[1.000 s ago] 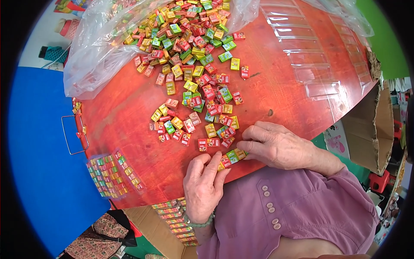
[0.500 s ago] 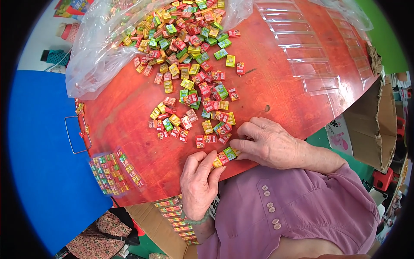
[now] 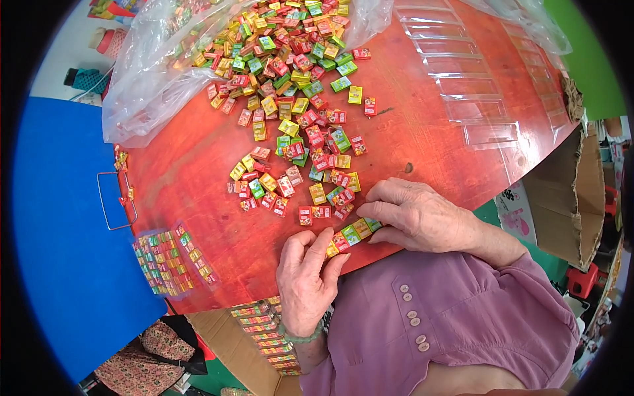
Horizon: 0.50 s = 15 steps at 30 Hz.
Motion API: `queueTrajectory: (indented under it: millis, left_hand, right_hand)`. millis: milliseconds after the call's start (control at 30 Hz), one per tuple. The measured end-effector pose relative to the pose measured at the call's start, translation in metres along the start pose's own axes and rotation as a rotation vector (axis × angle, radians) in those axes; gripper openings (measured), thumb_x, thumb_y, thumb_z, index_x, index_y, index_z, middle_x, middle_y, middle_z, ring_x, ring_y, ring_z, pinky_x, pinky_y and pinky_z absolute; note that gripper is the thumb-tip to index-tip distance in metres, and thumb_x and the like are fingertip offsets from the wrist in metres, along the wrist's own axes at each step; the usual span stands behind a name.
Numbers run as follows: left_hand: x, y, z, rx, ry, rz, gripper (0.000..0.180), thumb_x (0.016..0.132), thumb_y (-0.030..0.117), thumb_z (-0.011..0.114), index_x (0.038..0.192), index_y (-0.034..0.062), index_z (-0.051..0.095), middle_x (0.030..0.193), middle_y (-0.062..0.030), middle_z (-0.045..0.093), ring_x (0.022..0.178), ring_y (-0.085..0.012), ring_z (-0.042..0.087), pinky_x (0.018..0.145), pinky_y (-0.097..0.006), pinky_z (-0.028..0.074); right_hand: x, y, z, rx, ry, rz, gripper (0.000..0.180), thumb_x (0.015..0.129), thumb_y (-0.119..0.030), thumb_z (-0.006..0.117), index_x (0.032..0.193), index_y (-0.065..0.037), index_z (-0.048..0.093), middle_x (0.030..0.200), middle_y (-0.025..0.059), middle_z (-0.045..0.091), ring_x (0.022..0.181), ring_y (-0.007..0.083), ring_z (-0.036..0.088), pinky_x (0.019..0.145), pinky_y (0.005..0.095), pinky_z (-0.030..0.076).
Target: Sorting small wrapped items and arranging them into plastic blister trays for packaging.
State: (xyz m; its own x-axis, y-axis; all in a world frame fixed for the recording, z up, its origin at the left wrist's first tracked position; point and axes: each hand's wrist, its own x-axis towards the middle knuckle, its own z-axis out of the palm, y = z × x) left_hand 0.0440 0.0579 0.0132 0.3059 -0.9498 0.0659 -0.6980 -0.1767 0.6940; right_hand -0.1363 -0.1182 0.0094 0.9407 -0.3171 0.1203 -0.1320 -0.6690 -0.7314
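A short row of small printed boxes (image 3: 351, 235), coloured yellow, red and green, lies end to end near the table's front edge. My left hand (image 3: 306, 277) grips the row's left end between thumb and fingers. Around its right end, the thumb and bent fingers of my right hand (image 3: 419, 216) close on the last box, partly hiding it. Just beyond the row sits a loose cluster of red and yellow boxes (image 3: 321, 212). Another small cluster (image 3: 267, 183) lies farther left.
A large heap of similar boxes (image 3: 290, 63) spills from a clear plastic bag (image 3: 142, 105) at the back. Clear ribbed trays (image 3: 472, 86) lie at the back right. Filled packs (image 3: 165, 263) rest at the left edge. Cardboard boxes (image 3: 551, 191) stand beside the table, one holding packs (image 3: 267, 340).
My right hand has shifted slightly right, and more of the row now shows between my hands, including a yellow box and a green-blue one. My left hand stays at its end.
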Motion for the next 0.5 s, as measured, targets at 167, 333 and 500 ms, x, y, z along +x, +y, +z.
queueTrajectory:
  millis: [167,333,500]
  left_hand:
    - [0.003,0.000,0.006,0.039,0.023,0.037,0.040,0.081,0.012,0.085,0.118,0.0039,0.073,0.105,-0.0136,0.058,0.094,-0.0328,0.062,0.079,-0.044,0.053]
    - [0.000,0.008,0.010,0.123,0.018,0.064,0.036,0.082,0.012,0.083,0.116,0.0037,0.074,0.103,-0.0137,0.056,0.095,-0.0344,0.060,0.082,-0.047,0.051]
    - [-0.004,0.014,0.018,0.176,0.095,0.046,0.034,0.083,0.010,0.081,0.115,0.0004,0.073,0.101,-0.0151,0.055,0.094,-0.0345,0.059,0.080,-0.046,0.050]
  right_hand:
    - [0.001,-0.004,0.002,-0.126,0.012,-0.022,0.052,0.077,-0.026,0.086,0.123,-0.009,0.068,0.111,0.0098,0.061,0.099,0.0290,0.063,0.084,0.0417,0.054]
    - [-0.002,0.000,0.018,-0.294,0.046,-0.128,0.035,0.087,-0.024,0.067,0.120,-0.013,0.068,0.104,0.0069,0.056,0.094,0.0257,0.059,0.081,0.0399,0.051]
    - [-0.004,-0.001,0.022,-0.305,0.086,-0.129,0.035,0.088,-0.023,0.064,0.121,-0.013,0.067,0.104,0.0055,0.054,0.097,0.0228,0.056,0.078,0.0375,0.047]
